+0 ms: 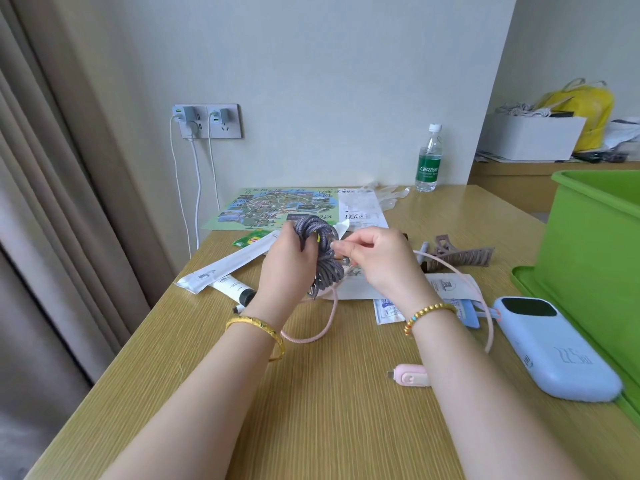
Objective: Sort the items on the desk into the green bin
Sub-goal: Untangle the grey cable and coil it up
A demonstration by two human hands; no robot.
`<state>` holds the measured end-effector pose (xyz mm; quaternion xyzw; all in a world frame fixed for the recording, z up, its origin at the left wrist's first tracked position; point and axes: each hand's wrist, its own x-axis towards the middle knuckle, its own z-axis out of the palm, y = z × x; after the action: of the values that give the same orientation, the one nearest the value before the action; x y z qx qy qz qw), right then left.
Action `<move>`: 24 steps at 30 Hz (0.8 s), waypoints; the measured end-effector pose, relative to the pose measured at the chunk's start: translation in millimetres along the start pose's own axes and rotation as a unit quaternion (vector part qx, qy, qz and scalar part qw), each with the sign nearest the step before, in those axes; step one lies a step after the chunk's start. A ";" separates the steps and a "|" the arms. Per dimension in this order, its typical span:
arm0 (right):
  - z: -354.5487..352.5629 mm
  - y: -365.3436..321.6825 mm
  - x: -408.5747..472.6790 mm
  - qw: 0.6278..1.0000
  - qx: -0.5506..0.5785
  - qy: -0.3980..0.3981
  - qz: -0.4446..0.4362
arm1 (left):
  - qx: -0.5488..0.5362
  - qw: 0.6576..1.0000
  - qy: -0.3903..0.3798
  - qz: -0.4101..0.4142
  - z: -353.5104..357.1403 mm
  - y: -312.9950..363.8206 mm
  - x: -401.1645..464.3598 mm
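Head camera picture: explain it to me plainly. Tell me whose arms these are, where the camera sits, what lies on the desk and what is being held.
There is no machine here. The single picture comes from a camera worn on a person's head, looking forward and down, so the two bare arms are the wearer's own.

The left hand grips a coiled grey braided cable. The right hand pinches one end of that cable, seemingly tidying the coil.

On the wooden desk lie a blue power bank with a pink cable, a small pink gadget, a brown hair claw, a white tube, a map, papers and a water bottle. The green bin stands at the right.
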<state>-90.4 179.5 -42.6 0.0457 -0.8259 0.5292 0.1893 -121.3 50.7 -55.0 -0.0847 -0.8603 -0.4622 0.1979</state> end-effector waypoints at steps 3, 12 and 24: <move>1.7 4.0 0.5 0.998 -0.061 0.002 -0.010 | 0.000 1.000 -0.014 0.009 0.8 1.3 -0.1; 7.5 5.3 -3.6 0.989 -0.137 0.050 -0.036 | -0.053 0.997 -0.044 0.016 7.1 8.6 -4.9; 3.9 3.4 -2.5 0.991 -0.002 0.126 0.051 | -0.056 0.986 -0.069 0.141 9.2 5.7 -9.2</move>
<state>-90.0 177.2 -47.9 -0.0636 -0.7979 0.5380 0.2645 -113.6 61.8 -59.1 -0.2476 -0.8240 -0.4705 0.1957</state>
